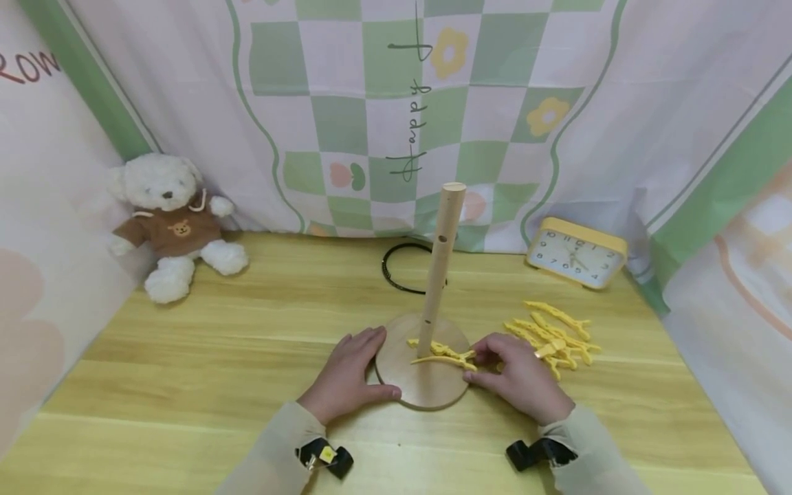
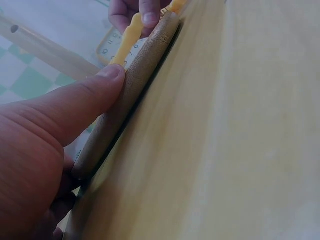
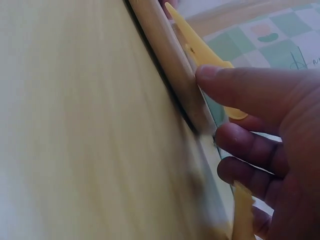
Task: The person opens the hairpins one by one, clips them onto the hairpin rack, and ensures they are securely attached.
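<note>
Yellow branch [image 1: 459, 357], tip leftward, crosswise in right fingers' [image 1: 490, 345] pinch; left fingers [image 1: 365, 340] around disc [image 1: 430, 392]

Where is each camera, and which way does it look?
Head: on the person's head, facing forward and down at the wooden base; left hand, right hand and sleeves show.
Left wrist: worn there, facing the base's rim; left hand close, right fingers beyond.
Right wrist: worn there, facing the rim too; right hand close.
Both wrist views share the rim and a yellow piece.

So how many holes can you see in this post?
2 in the wooden post: an upper hole toward its top, a lower hole nearer the round base. More may be hidden around the back.
</note>
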A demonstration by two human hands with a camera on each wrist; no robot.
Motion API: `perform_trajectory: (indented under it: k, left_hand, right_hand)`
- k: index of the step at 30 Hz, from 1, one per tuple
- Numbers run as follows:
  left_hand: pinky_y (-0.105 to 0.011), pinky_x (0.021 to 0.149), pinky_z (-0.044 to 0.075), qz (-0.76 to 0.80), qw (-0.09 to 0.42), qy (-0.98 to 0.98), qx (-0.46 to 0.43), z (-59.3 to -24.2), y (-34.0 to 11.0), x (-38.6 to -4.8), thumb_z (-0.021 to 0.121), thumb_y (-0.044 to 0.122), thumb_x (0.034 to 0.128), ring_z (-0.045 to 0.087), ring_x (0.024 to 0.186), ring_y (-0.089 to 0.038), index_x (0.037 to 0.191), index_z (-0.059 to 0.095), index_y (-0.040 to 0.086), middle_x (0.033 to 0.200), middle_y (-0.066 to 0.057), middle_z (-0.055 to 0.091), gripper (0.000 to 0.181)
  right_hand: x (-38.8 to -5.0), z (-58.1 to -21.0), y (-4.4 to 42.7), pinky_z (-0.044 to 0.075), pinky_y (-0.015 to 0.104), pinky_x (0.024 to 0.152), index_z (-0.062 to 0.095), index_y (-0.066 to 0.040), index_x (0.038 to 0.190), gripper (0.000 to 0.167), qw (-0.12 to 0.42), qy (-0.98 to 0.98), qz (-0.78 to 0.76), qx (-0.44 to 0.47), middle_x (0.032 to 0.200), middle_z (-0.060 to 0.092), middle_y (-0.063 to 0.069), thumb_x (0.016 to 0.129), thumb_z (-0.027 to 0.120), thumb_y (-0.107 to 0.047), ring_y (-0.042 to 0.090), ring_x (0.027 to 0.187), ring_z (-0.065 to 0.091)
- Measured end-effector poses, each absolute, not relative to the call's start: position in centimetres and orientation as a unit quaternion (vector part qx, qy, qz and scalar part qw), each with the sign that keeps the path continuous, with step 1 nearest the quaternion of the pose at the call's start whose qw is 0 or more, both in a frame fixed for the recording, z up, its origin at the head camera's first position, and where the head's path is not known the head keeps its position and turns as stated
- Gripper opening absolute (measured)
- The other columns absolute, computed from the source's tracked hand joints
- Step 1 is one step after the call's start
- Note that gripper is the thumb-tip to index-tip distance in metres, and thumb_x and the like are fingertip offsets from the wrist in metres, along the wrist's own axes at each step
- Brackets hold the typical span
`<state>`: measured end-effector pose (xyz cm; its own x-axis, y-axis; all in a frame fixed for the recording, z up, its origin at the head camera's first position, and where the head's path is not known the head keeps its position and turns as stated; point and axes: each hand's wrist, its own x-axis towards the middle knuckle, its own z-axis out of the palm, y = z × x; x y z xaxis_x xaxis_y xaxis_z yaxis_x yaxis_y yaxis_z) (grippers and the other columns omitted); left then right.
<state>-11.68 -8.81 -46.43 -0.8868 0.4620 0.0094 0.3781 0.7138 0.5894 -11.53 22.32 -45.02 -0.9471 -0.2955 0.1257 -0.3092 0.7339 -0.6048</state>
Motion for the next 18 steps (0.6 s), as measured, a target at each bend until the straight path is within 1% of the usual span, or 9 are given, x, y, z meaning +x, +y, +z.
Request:
perform_trajectory:
  k: [6, 12, 18]
  left_hand:
    - [-0.050, 0.124, 0.008, 0.297, 0.068, 0.924, 0.229, -46.5, -8.7, -11.7, 0.078, 0.060, 0.0764, 0.027, 0.149, -0.028, 0.157, 0.032, 0.005, 0.161, -0.011, 0.032, 0.108]
    - [-0.051, 0.124, 0.008, 0.295, 0.067, 0.925, 0.230, -46.5, -8.8, -11.7, 0.078, 0.060, 0.0763, 0.027, 0.149, -0.029, 0.156, 0.032, 0.005, 0.161, -0.011, 0.032, 0.108]
    - [-0.051, 0.124, 0.008, 0.295, 0.065, 0.924, 0.233, -46.5, -8.8, -11.7, 0.078, 0.060, 0.0767, 0.027, 0.149, -0.029, 0.156, 0.032, 0.005, 0.162, -0.011, 0.032, 0.108]
  right_hand:
    - [-11.4, -45.3, 20.9, 0.046, 0.029, 0.072, 0.068, -0.020, 0.096, 0.029, 0.014, -0.922, 0.342, 0.184, 0.085, 0.059, -0.011, 0.078, 0.087, -0.033, 0.009, 0.078, 0.053]
    - [-11.3, -45.3, 20.4, 0.040, 0.035, 0.079, 0.068, -0.020, 0.096, 0.028, 0.022, -0.928, 0.326, 0.179, 0.084, 0.058, -0.013, 0.079, 0.086, -0.032, 0.008, 0.078, 0.050]
    - [-11.3, -45.1, 20.2, 0.040, 0.038, 0.082, 0.069, -0.017, 0.099, 0.027, 0.026, -0.933, 0.313, 0.175, 0.083, 0.058, -0.012, 0.081, 0.085, -0.029, 0.008, 0.077, 0.051]
